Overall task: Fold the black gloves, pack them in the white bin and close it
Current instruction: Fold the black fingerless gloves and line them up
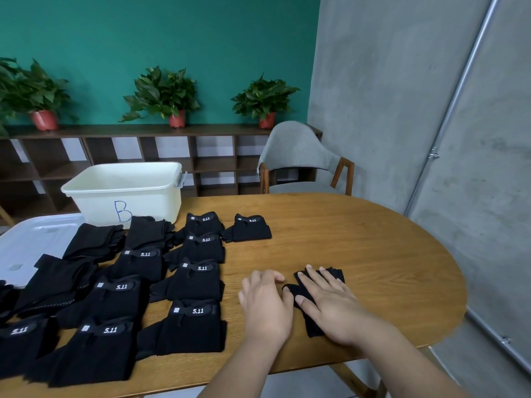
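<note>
A black glove (336, 274) lies flat on the wooden table (359, 242), near its front right. My right hand (330, 305) rests on it with fingers straight, pressing it down. My left hand (265, 303) lies beside it on the left, fingers bent, thumb touching the glove's thumb part (290, 289). Several folded black gloves (195, 282) with "5.11" labels sit in rows to the left. The open white bin (126, 188), marked "B", stands at the back left. Its white lid (31, 242) lies flat at the far left, partly under gloves.
A grey chair (298, 159) with wooden arms stands behind the table at the right. A dark shelf with three potted plants (163, 96) runs along the green wall. A concrete wall with a metal pipe is on the right.
</note>
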Tool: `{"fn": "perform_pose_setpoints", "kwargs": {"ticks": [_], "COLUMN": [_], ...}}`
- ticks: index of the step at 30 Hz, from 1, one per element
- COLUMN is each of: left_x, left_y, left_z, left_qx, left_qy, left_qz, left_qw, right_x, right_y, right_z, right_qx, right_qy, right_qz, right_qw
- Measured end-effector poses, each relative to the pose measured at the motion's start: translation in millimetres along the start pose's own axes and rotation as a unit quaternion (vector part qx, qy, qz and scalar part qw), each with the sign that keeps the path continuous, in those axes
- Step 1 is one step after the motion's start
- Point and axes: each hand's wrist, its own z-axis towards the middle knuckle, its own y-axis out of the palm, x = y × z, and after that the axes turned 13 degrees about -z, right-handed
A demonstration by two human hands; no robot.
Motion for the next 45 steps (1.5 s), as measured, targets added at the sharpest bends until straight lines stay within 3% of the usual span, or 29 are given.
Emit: {"fn": "perform_pose_setpoints", "kwargs": {"ticks": [8, 12, 15, 19, 21, 26, 32, 37, 41, 45], "left_x": [-3, 5, 8, 9, 9, 0, 1, -3, 2, 7], "left_y": [-4, -4, -8, -8, -5, 4, 5, 8, 5, 2], "left_z": [-2, -8, -12, -13, -13, -11, -9, -8, -10, -12], "left_qx": [0.011, -0.047, -0.096, -0.135, -0.144, -0.135, -0.138, -0.114, -0.18, -0.179], "left_qy": [0.071, 0.131, 0.168, 0.185, 0.198, 0.212, 0.156, 0.175, 0.229, 0.198], "left_qz": [-0.069, -0.042, -0.019, 0.043, 0.086, 0.122, 0.169, 0.178, 0.164, 0.185], "left_qw": [0.995, 0.989, 0.981, 0.972, 0.966, 0.96, 0.963, 0.962, 0.942, 0.946], "right_x": [-13, -12, -11, -5, 0, 19, 17, 20, 22, 23], "right_y": [13, 13, 20, 29, 31, 39, 34, 35, 37, 42], "right_z": [10, 17, 9, -4, -10, -20, -15, -15, -16, -15], "right_qx": [0.06, 0.085, 0.184, 0.36, 0.389, 0.279, 0.154, 0.163, 0.202, 0.221], "right_qy": [0.028, 0.022, 0.03, 0.046, 0.045, 0.048, 0.029, 0.028, 0.019, 0.026], "right_qz": [-0.025, -0.002, 0.052, 0.114, 0.094, 0.052, 0.01, 0.013, 0.036, 0.057], "right_qw": [0.998, 0.996, 0.981, 0.925, 0.915, 0.958, 0.988, 0.986, 0.979, 0.973]}}
